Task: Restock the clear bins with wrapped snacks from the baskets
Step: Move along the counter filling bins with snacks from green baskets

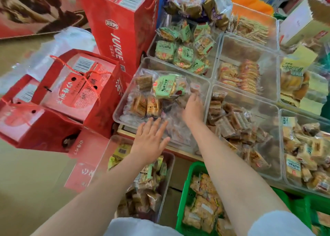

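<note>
A clear bin (125, 100) at the shelf's near left corner holds brown wrapped cakes, a green-labelled snack (163, 86) and clear wrappers. My right hand (192, 109) reaches into this bin and its fingertips pinch a small wrapped snack (194, 87) near the bin's right wall. My left hand (150, 141) hovers over the bin's front edge with its fingers spread and straight, holding nothing. Below, a green basket (185, 187) holds yellow wrapped snacks, and a clear tub (169, 164) on the floor holds mixed wrapped snacks.
More clear bins fill the shelf: green packs (184, 52) behind, orange packs (241, 75) at centre, brown bars (228, 121) to the right. Red gift boxes (75, 85) and a red juice carton (121, 32) crowd the floor on the left.
</note>
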Demonstrator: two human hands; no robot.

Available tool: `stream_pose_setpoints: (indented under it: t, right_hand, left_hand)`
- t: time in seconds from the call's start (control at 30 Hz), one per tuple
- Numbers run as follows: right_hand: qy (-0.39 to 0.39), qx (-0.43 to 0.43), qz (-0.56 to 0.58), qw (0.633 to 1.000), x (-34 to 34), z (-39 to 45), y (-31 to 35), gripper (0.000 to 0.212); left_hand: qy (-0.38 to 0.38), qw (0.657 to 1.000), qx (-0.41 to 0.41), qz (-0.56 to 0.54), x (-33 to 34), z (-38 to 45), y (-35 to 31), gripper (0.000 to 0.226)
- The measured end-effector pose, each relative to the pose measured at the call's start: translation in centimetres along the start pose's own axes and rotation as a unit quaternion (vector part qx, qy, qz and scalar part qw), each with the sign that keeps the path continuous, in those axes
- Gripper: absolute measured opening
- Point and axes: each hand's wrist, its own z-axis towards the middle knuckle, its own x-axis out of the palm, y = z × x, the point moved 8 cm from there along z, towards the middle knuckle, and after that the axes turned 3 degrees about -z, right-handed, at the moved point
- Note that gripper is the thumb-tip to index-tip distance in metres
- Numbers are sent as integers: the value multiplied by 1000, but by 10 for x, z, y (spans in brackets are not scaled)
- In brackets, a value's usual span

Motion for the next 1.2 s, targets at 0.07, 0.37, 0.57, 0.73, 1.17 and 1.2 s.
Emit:
stream_pose_setpoints:
  t: [0.07, 0.37, 0.57, 0.73, 1.17, 1.2]
  right_hand:
    - [21, 0, 17, 1000, 3, -9, 2, 70]
    - [-143, 15, 89, 986, -61, -77, -33, 34]
    - [-54, 123, -20, 991, -52, -89, -109, 42]
    - [-50, 20, -13, 998, -35, -96, -59, 52]
    - [-30, -31, 1, 999, 11, -110, -26, 66]
    - [-29, -30, -1, 999, 12, -110, -27, 63]
  left_hand:
    - [-6, 1000, 1, 0, 1, 0, 0, 64]
    - [-8, 1000, 0, 3, 2, -1, 1, 65]
    - [-3, 1000, -1, 2, 2, -4, 0, 66]
    - [4, 1000, -9, -12, 2, -4, 0, 67]
    - [-21, 996, -85, 14, -34, 47, 12, 57]
    - [-11, 996, -86, 12, -32, 51, 12, 58]
